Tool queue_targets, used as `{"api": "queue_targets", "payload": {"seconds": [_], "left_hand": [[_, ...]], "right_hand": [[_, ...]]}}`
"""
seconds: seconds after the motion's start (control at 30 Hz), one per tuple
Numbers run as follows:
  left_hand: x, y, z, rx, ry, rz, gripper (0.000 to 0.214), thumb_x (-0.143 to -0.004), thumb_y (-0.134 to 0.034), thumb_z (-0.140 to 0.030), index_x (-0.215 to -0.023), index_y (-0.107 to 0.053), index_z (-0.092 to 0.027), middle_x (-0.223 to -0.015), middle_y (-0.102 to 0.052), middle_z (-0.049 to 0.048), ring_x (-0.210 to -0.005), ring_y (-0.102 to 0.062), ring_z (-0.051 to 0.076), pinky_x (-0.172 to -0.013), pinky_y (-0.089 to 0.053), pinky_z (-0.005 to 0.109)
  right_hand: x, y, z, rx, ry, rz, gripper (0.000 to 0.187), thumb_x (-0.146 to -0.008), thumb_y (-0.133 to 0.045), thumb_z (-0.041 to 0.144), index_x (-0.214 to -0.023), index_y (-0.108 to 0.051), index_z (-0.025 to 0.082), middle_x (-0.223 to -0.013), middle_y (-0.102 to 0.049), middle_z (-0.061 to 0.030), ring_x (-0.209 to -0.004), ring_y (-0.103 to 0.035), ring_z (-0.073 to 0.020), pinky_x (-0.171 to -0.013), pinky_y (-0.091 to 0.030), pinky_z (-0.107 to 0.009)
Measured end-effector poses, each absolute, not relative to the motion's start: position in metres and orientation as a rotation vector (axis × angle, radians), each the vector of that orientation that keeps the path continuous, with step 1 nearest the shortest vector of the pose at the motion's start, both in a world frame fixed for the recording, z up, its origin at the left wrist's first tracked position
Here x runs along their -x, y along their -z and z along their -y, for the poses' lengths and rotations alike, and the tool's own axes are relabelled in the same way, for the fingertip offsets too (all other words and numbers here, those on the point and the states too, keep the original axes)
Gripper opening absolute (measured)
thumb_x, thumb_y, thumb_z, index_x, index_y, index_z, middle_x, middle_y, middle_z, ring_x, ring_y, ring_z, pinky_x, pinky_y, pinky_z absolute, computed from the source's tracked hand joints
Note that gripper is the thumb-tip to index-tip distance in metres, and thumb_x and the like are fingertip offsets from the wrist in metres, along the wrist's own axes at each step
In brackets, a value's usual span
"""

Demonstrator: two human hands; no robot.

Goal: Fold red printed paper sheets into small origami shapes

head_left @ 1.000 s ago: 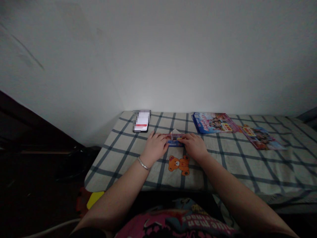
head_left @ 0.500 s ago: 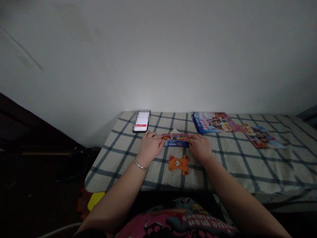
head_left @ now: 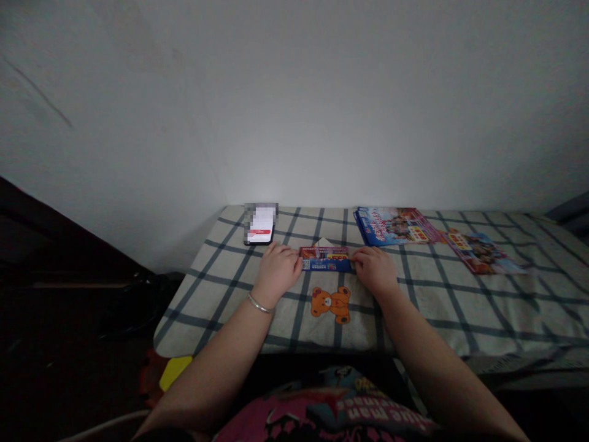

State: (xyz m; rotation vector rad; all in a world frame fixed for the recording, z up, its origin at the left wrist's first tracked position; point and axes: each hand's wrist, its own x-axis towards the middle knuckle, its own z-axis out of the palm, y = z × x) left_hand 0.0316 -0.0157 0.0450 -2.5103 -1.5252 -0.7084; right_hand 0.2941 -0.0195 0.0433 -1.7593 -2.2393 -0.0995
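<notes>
A folded printed flyer point(head_left: 324, 259), red along the top and blue along the bottom, lies on the checked tablecloth point(head_left: 216, 288). A pale pointed corner sticks up behind its far edge. My left hand point(head_left: 278, 270), with a silver bangle at the wrist, closes its fingers on the flyer's left end. The right end is pinched between the thumb and fingers of my right hand point(head_left: 374, 270). Just nearer to me, an orange teddy bear picture point(head_left: 330, 304) shows on the cloth.
A phone point(head_left: 261, 224) with a lit screen lies at the back left. Right of my hands rests a stack of colourful flyers point(head_left: 391, 226), with another flyer point(head_left: 485, 252) farther right. A pale wall point(head_left: 294, 110) rises behind the table. Something yellow point(head_left: 175, 372) is below the left edge.
The view has shifted slightly. My right hand's fingers have drawn back a little at the flyer's right end, and more of its printed face shows. The left hand stays at the left end.
</notes>
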Motion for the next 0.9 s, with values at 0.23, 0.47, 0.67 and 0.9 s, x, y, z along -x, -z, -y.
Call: {"api": "queue_targets", "payload": {"seconds": [0.23,0.47,0.67,0.9], "left_hand": [[-0.03,-0.042,0.012,2.473,0.645,1.658,0.024,-0.091,-0.044,-0.022,-0.1,-0.065,-0.016,-0.091,-0.068,0.0106,-0.09,-0.062,0.025,-0.085,-0.049,0.042],[-0.036,-0.03,0.011,2.681,0.729,1.437,0.05,-0.089,-0.053,-0.025,-0.137,-0.042,-0.016,-0.134,-0.056,0.0119,-0.125,-0.048,0.026,-0.108,-0.037,0.045],[-0.039,-0.027,0.01,2.704,0.723,1.423,0.048,-0.09,-0.054,-0.028,-0.135,-0.045,-0.015,-0.131,-0.057,0.0124,-0.124,-0.049,0.026,-0.109,-0.037,0.045],[-0.04,-0.026,0.007,2.765,0.778,1.418,0.041,-0.09,-0.054,-0.022,-0.13,-0.05,-0.017,-0.125,-0.059,0.0103,-0.118,-0.053,0.025,-0.106,-0.041,0.044]], "right_hand": [[-0.292,-0.036,0.015,1.76,0.089,2.1,0.028,-0.091,-0.047,0.023,-0.105,-0.071,0.02,-0.111,-0.068,-0.0063,-0.101,-0.057,-0.022,-0.092,-0.04,-0.034],[-0.289,-0.028,0.012,1.668,0.06,2.167,0.033,-0.091,-0.053,0.038,-0.115,-0.067,0.02,-0.121,-0.064,-0.008,-0.111,-0.052,-0.0251,-0.1,-0.037,-0.039],[-0.288,-0.028,0.012,1.477,-0.005,2.242,0.027,-0.088,-0.058,0.034,-0.11,-0.069,0.021,-0.119,-0.064,-0.0065,-0.112,-0.052,-0.0229,-0.102,-0.039,-0.038],[-0.288,-0.025,0.01,1.398,-0.03,2.239,0.022,-0.088,-0.059,0.029,-0.105,-0.07,0.02,-0.115,-0.066,-0.0066,-0.11,-0.054,-0.0231,-0.101,-0.041,-0.039]]}}
